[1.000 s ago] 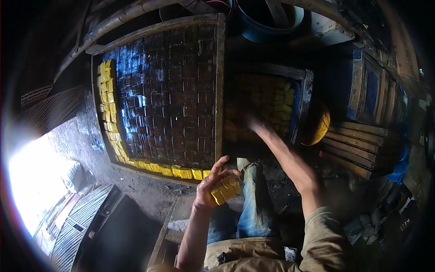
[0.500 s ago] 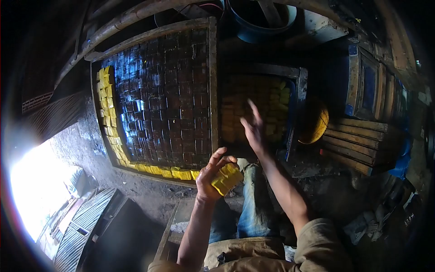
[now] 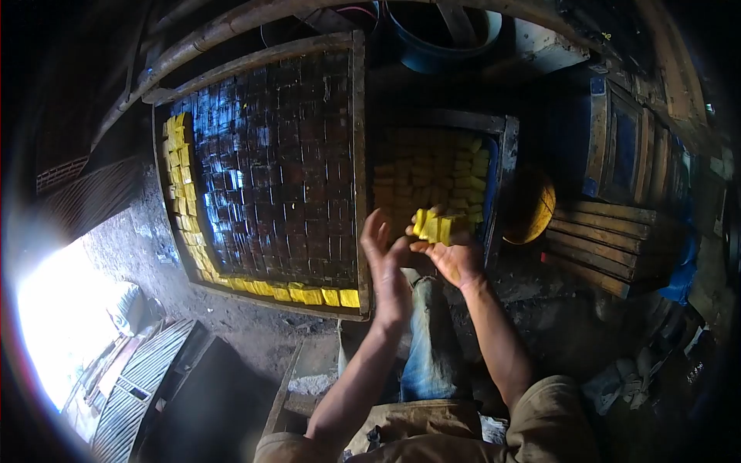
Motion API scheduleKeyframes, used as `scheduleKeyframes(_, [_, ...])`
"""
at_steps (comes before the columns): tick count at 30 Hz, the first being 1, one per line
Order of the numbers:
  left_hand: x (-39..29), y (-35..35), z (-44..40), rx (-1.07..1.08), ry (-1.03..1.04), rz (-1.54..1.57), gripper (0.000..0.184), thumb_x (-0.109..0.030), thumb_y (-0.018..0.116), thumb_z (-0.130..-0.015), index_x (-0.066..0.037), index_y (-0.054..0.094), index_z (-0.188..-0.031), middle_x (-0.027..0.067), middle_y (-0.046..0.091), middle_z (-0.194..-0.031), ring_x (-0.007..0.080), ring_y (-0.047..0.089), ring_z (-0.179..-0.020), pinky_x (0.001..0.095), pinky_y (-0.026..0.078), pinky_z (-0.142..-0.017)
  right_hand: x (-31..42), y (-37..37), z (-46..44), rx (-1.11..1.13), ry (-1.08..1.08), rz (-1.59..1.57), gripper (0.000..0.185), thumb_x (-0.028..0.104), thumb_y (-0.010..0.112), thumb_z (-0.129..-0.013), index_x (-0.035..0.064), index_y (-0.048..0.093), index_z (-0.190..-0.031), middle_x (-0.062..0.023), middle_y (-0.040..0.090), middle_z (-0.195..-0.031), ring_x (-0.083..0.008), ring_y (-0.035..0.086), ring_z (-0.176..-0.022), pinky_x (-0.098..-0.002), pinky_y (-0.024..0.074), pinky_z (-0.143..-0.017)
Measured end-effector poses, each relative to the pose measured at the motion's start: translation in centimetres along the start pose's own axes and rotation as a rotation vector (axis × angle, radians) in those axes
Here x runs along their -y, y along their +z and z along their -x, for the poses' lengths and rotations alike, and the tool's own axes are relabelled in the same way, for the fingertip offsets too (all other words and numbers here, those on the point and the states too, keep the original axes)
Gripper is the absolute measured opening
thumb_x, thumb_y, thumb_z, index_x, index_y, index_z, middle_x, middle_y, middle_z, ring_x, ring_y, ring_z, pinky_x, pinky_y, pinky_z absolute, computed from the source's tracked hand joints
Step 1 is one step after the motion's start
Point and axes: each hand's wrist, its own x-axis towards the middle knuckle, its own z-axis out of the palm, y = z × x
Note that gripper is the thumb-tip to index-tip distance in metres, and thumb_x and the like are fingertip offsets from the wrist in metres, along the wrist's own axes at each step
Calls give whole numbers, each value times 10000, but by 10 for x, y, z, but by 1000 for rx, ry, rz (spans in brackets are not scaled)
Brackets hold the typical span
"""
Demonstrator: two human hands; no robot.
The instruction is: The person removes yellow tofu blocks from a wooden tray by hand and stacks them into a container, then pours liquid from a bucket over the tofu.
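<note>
Several yellow tofu blocks (image 3: 436, 226) lie together in my right hand (image 3: 461, 262), held palm up with the fingers curled under them. To its left, my left hand (image 3: 388, 270) is raised with the fingers apart and nothing in it, slightly blurred. Left of my hands is a wooden-framed tray (image 3: 360, 170) with a dark, wet woven surface. Yellow blocks (image 3: 307, 295) line its left side and near edge, the row reaching the near right corner. Beyond my right hand, a shadowed wood-edged box (image 3: 505, 166) contains rows of more yellow blocks (image 3: 421, 166).
A round yellow container (image 3: 532, 210) stands right of the box, beside stacked wooden slatted frames (image 3: 602, 239). A blue tub (image 3: 440, 54) is at the back. Bamboo poles (image 3: 224, 35) cross above the tray. Corrugated sheeting (image 3: 143, 393) lies at lower left near bright light.
My right hand, empty before over the box, has come nearer and now holds yellow blocks. My left hand, which held yellow blocks, has moved forward and is now empty.
</note>
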Motion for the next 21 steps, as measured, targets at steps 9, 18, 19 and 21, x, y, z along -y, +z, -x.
scheduleKeyframes(9, [14, -116, 32, -92, 30, 404, 508, -274, 558, -896, -57, 426, -1336, 103, 560, -1206, 241, 607, -1074, 386, 495, -908, -40, -34, -10, -542, 43, 1305, 484, 198, 760, -723, 40, 571, -1139, -165, 632, -1089, -281, 619, -1041, -385, 506, -870])
scheduleKeyframes(18, [12, -125, 45, -87, 13, 451, 474, -220, 559, -901, -57, 431, -1327, 118, 553, -1218, 251, 618, -1073, 383, 499, -899, -131, -86, -49, -854, -416, 2111, 675, 251, 742, -734, -22, 539, -1317, -309, 550, -1304, -380, 526, -1255, -434, 408, -1075])
scheduleKeyframes(19, [11, -129, 46, -109, 5, 449, 472, -218, 559, -901, -58, 432, -1326, 120, 551, -1220, 250, 622, -1068, 380, 501, -894, -124, -76, -47, -912, -534, 2083, 670, 250, 747, -731, -23, 544, -1308, -309, 556, -1295, -382, 538, -1242, -436, 425, -1060])
scheduleKeyframes(21, [8, -144, 51, -179, 8, 421, 475, -225, 563, -899, -57, 437, -1325, 123, 552, -1220, 244, 627, -1061, 365, 515, -874, -78, -29, -34, -733, -171, 1935, 639, 243, 750, -732, -22, 555, -1280, -298, 595, -1239, -391, 580, -1177, -435, 474, -989])
